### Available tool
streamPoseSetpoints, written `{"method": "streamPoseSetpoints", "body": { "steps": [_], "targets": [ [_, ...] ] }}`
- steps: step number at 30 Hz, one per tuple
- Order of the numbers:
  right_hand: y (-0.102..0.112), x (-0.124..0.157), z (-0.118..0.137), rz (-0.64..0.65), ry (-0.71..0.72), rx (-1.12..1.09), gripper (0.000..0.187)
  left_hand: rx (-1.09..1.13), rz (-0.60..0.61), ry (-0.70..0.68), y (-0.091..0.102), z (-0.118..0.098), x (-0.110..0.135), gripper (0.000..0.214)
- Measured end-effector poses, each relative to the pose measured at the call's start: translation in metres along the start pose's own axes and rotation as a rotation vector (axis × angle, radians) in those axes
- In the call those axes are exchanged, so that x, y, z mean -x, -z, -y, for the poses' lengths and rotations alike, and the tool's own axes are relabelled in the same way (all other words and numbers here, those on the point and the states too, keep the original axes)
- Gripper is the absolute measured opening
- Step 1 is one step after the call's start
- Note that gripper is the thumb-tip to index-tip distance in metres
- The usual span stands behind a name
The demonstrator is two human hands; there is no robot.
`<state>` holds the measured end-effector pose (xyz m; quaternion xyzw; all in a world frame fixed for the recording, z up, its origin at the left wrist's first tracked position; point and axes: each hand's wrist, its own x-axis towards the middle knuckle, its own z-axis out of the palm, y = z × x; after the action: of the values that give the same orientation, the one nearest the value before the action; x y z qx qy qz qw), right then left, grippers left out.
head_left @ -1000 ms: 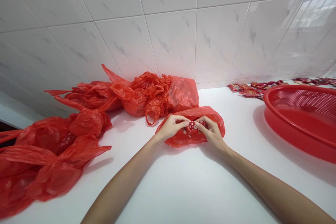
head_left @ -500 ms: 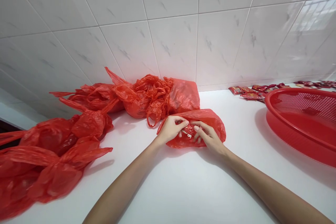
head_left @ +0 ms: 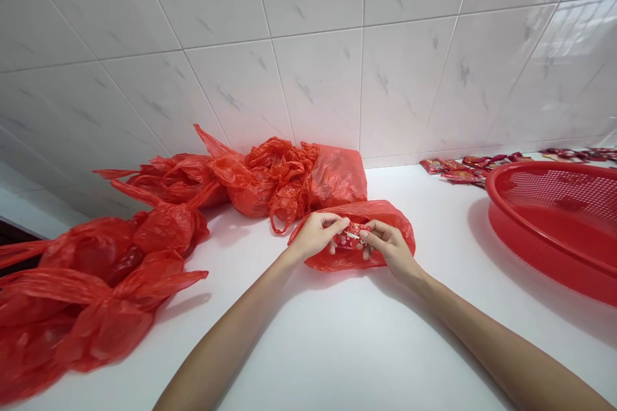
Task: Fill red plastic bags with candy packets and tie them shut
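Note:
A flat red plastic bag (head_left: 385, 218) lies on the white counter (head_left: 337, 334) in front of me. Over it, my left hand (head_left: 315, 236) and my right hand (head_left: 390, 247) pinch the two ends of a small red packet with white print (head_left: 351, 235). Both hands have their fingers closed on it, thumbs and forefingers meeting near the middle.
Several knotted, filled red plastic bags (head_left: 270, 176) lie along the tiled wall and spread to the left front (head_left: 91, 289). A large red mesh basket (head_left: 554, 218) stands at the right. Small red packets (head_left: 457, 170) lie in a row behind it by the wall.
Half a second ago my fingers pressed low on the bag; now both hands have lifted slightly and hold the small packet stretched between them.

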<state>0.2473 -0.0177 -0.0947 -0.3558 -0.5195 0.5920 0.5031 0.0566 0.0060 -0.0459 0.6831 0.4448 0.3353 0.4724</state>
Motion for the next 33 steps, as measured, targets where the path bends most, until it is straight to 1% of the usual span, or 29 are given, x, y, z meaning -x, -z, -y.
{"method": "streamPoseSetpoints", "body": {
  "steps": [2, 9, 16, 23, 28, 33],
  "targets": [
    [0.000, 0.000, 0.001, -0.001, 0.000, -0.016, 0.038, 0.007, 0.027, -0.018, 0.001, -0.001, 0.000, 0.041],
    [-0.001, 0.002, 0.002, 0.043, 0.012, -0.045, 0.038, 0.057, 0.034, -0.032, 0.003, -0.002, 0.001, 0.040],
    [0.000, 0.004, 0.010, 0.061, 0.058, -0.040, 0.035, 0.123, 0.046, -0.010, 0.003, -0.012, 0.006, 0.041],
    [-0.001, 0.005, 0.017, 0.031, 0.110, -0.046, 0.035, 0.164, 0.072, -0.022, 0.002, -0.016, 0.008, 0.039],
    [0.003, 0.002, 0.015, -0.035, 0.124, -0.105, 0.038, 0.137, 0.131, -0.084, 0.000, -0.016, 0.010, 0.037],
    [0.004, 0.000, 0.015, -0.035, 0.118, -0.107, 0.040, 0.130, 0.142, -0.102, -0.001, -0.016, 0.010, 0.038]
  ]
}}
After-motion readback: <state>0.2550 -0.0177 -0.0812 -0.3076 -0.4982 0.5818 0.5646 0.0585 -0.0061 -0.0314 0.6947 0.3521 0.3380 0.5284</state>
